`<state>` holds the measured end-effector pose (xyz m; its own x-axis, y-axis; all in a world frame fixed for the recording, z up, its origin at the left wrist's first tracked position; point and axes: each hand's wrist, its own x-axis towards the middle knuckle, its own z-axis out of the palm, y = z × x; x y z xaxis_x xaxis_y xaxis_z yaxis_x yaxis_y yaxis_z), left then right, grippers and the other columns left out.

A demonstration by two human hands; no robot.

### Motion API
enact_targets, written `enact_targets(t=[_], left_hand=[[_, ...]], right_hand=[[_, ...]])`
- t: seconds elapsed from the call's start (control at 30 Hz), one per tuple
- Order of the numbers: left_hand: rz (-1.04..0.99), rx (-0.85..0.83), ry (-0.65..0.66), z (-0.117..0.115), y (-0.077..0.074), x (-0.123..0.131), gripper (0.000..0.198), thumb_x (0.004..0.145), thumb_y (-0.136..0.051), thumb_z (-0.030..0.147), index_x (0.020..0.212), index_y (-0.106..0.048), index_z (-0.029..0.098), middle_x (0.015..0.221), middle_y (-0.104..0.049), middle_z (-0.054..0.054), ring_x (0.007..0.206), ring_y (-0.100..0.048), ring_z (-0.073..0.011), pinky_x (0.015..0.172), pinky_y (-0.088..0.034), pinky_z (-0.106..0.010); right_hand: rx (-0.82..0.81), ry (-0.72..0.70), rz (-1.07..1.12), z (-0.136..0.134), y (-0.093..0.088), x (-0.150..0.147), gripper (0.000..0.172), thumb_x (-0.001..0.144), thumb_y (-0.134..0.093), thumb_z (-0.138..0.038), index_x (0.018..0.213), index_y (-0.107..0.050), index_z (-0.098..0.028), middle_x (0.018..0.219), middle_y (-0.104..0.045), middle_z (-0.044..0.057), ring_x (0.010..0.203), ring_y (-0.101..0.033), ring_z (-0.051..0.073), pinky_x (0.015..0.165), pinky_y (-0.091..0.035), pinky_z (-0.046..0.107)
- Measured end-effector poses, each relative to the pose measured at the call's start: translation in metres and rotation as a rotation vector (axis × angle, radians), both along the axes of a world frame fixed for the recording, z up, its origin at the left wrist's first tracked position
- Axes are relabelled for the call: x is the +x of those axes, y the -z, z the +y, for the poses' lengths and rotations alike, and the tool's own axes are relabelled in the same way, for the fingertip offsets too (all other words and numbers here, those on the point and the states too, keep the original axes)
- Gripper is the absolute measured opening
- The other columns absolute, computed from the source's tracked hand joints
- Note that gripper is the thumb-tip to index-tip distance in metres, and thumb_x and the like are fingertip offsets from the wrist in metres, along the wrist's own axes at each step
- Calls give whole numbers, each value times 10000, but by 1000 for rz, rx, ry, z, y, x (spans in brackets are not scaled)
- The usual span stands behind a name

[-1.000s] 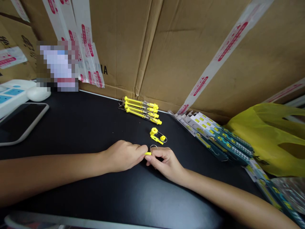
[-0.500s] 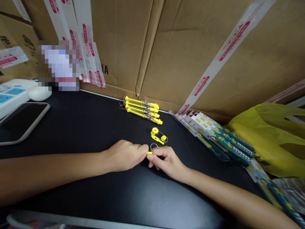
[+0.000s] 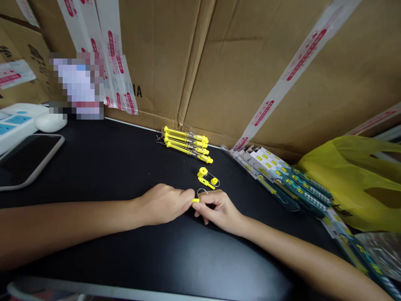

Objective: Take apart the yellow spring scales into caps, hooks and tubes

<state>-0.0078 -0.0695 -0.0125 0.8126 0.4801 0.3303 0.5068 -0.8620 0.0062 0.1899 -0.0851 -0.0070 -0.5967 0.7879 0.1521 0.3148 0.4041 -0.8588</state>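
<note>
Fingertip to fingertip, my two hands meet over the black table over a small yellow plastic piece (image 3: 196, 200). A thin metal hook (image 3: 202, 190) curves up beside it. My left hand (image 3: 167, 202) is closed with its knuckles up, hiding most of what it grips. My right hand (image 3: 219, 211) pinches the yellow piece between thumb and forefinger. Just beyond the fingers lie a yellow knob (image 3: 202, 172), a smaller yellow cap (image 3: 214, 181), a yellow slotted stick (image 3: 206, 182) and a bent wire. Farther back, several yellow spring-scale-like tubes (image 3: 188, 144) with hooks lie side by side.
A phone (image 3: 28, 161) and a white power strip (image 3: 19, 125) lie at the left. Cardboard boxes (image 3: 163, 62) stand along the back. Printed packages (image 3: 288, 177) and a yellow plastic bag (image 3: 341, 179) occupy the right. The table's front edge (image 3: 125, 290) runs below my arms.
My right hand has shifted very slightly up and left at the yellow piece. My left hand keeps its grip, and the loose parts on the table are unmoved.
</note>
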Motion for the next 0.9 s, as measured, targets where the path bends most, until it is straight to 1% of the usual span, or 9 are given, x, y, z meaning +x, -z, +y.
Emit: enact_targets(t=[0.2,0.33,0.43,0.5,0.63,0.67,0.7,0.77,0.9], left_hand=[[-22,13,3,1,2,0,146,928,-332,190,808,-415,181,638,-636,23,548,-647,-171,405,-349,-233],[-25,21,-8,1,2,1,144,929,-331,192,812,-416,181,630,-636,24,545,-647,-177,405,-351,-234],[-18,12,-15,1,1,1,140,927,-339,190,810,-416,179,632,-639,19,550,-647,-177,409,-355,-227],[-13,-6,-16,1,1,1,136,928,-344,192,813,-416,180,638,-642,19,554,-647,-177,411,-357,-224],[-18,-60,-30,2,1,1,136,937,-342,206,830,-422,182,622,-635,30,540,-639,-164,416,-355,-207],[-20,-68,-32,2,1,1,138,939,-340,210,833,-424,182,620,-633,29,539,-638,-161,419,-356,-205],[-20,-71,-32,2,1,1,143,941,-336,212,834,-426,181,619,-631,27,538,-637,-161,423,-360,-204],[-20,-61,-28,2,2,1,157,945,-323,215,833,-427,178,617,-627,19,538,-638,-164,426,-367,-208],[-15,-25,-15,2,3,1,172,948,-299,212,833,-421,175,622,-627,9,542,-643,-175,421,-375,-217]], right_hand=[[28,23,-15,-2,0,1,371,879,-529,-388,608,-605,-147,440,-541,-20,418,-503,76,470,-406,186],[71,44,-31,-3,-1,0,387,899,-495,-370,595,-592,-150,456,-541,-14,429,-495,75,472,-403,187],[71,67,-35,-4,-2,-2,390,897,-496,-370,588,-586,-150,461,-536,-14,428,-483,72,466,-394,185],[13,69,-16,-5,-3,-2,388,893,-499,-380,595,-590,-148,453,-533,-16,424,-483,70,468,-396,184],[-270,53,76,-5,-1,-2,406,876,-500,-445,620,-583,-141,413,-494,-40,375,-494,68,408,-357,170],[-311,53,90,-5,-1,-3,411,871,-500,-459,622,-579,-141,409,-486,-45,366,-493,69,392,-342,167],[-315,55,91,-5,-1,-3,414,870,-499,-464,623,-579,-141,407,-483,-46,363,-488,68,388,-337,167],[-221,63,64,-4,-1,-2,411,880,-494,-442,613,-583,-143,413,-493,-40,380,-477,67,419,-360,175],[62,53,-10,-4,-3,-1,382,899,-492,-348,585,-582,-151,460,-517,-19,449,-463,72,491,-377,193]])
